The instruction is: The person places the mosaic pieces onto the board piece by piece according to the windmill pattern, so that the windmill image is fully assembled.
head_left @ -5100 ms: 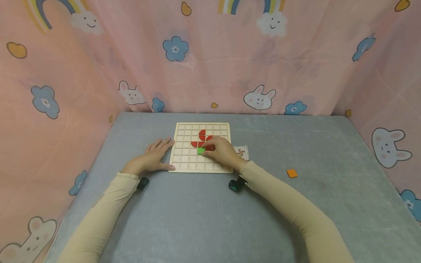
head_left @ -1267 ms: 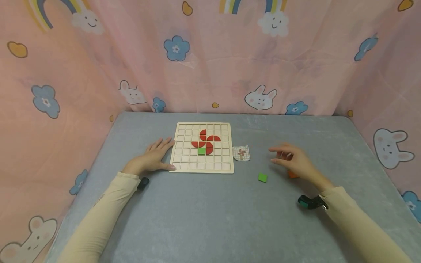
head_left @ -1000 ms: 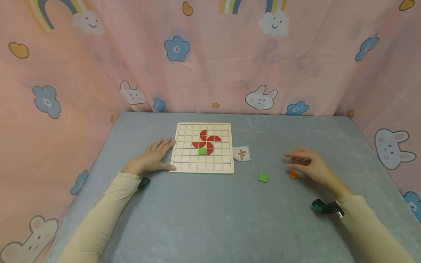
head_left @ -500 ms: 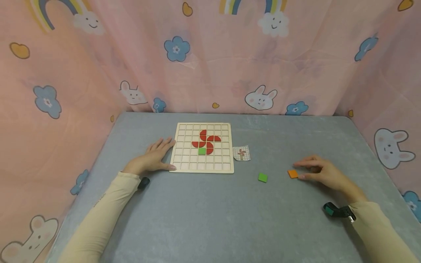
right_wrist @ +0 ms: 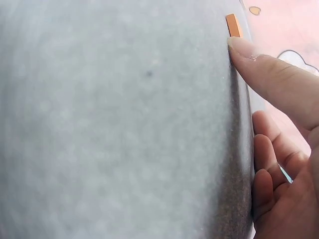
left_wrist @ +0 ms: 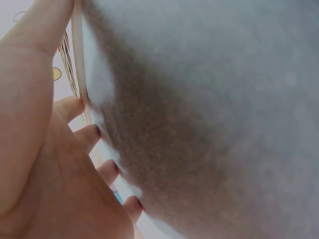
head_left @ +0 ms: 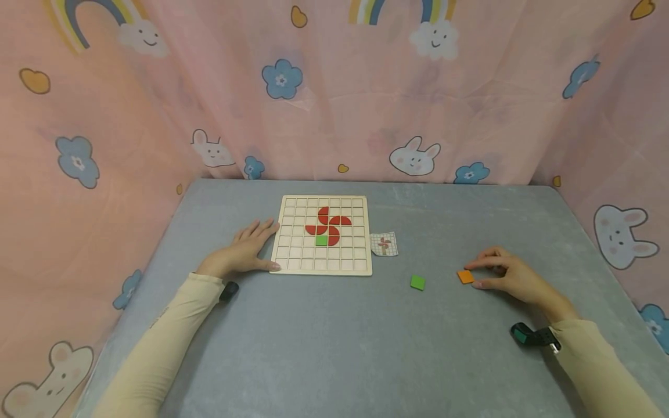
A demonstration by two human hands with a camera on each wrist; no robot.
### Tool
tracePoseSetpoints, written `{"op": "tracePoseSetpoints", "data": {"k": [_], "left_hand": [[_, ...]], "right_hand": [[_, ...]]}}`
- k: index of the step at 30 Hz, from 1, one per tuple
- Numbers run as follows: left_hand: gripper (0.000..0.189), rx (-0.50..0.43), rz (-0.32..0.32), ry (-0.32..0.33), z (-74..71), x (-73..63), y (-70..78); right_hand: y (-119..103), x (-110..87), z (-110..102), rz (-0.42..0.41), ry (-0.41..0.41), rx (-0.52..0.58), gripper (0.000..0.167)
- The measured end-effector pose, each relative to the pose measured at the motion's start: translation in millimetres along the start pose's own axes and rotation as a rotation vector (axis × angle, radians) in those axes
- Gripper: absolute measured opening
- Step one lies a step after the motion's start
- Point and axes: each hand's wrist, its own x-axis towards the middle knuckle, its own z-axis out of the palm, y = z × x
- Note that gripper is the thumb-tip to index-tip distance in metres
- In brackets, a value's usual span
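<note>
A wooden grid board (head_left: 292,255) lies on the grey table (head_left: 334,348). It holds a red pinwheel of curved pieces (head_left: 327,225) with a green tile (head_left: 321,240) below the centre. My left hand (head_left: 245,249) lies flat on the table, its straight fingers against the board's left edge (left_wrist: 77,59). To the right, my right hand (head_left: 474,274) pinches a small orange tile (head_left: 464,277) between forefinger and thumb. The tile lies on the table. In the right wrist view the thumb (right_wrist: 269,74) touches the orange tile (right_wrist: 233,25), and the other fingers are curled.
A loose green tile (head_left: 417,283) lies on the table left of the orange one. A small pattern card (head_left: 384,244) sits beside the board's right edge. Pink patterned curtains (head_left: 334,104) close off the back and both sides.
My right hand left the board, moved right to the orange tile and closed forefinger and thumb round it. A second green tile now lies loose on the table. The left hand stayed still.
</note>
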Motion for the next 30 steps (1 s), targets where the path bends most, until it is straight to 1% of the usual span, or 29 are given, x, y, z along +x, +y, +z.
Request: {"op": "tracePoseSetpoints", "data": {"k": [8, 14, 20, 30], "left_hand": [[0.108, -0.005, -0.001, -0.003, -1.4, -1.4, 1.6], [0.107, 0.009, 0.003, 0.007, -2.2, -1.2, 3.1], [0.106, 0.010, 0.009, 0.007, -2.5, -1.6, 3.2], [0.106, 0.013, 0.018, 0.010, -1.2, -0.2, 0.8]], "right_hand": [[2.0, 1.1, 1.7, -0.015, 0.019, -0.017, 0.032], [0.2, -0.1, 2.9, 0.008, 0.026, -0.008, 0.029], [-0.3, -0.6, 3.8, 0.007, 0.033, 0.007, 0.028], [1.5, 0.1, 6.8, 0.028, 0.054, 0.005, 0.026]]}}
